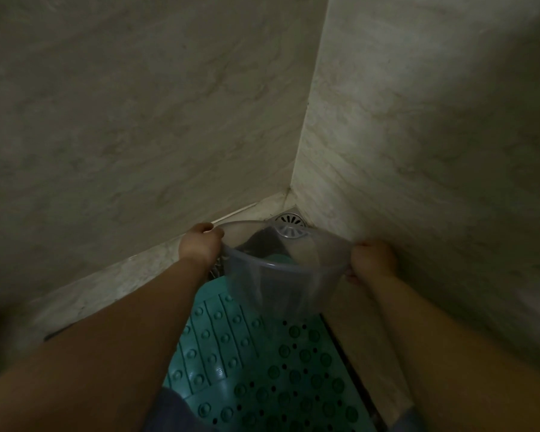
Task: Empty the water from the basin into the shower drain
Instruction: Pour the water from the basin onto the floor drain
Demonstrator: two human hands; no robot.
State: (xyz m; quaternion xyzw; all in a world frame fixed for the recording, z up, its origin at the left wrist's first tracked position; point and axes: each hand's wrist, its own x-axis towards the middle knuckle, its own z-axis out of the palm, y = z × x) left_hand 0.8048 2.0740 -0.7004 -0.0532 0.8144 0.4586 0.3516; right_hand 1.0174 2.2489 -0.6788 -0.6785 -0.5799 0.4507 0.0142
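Note:
A clear plastic basin [281, 275] hangs in the air in the shower corner, tipped forward away from me, its far rim low over the round metal drain [290, 224] set in the floor corner. My left hand [200, 243] grips the basin's left rim. Gripping the right rim is my right hand [371, 260]. Part of the drain shows through the clear wall of the basin. I cannot tell in the dim light whether water is flowing or how much is inside.
Two marbled walls [418, 135] meet at the corner just behind the drain. A teal studded non-slip mat [262, 369] covers the floor below the basin. A pale raised ledge [106, 285] runs along the left wall's base.

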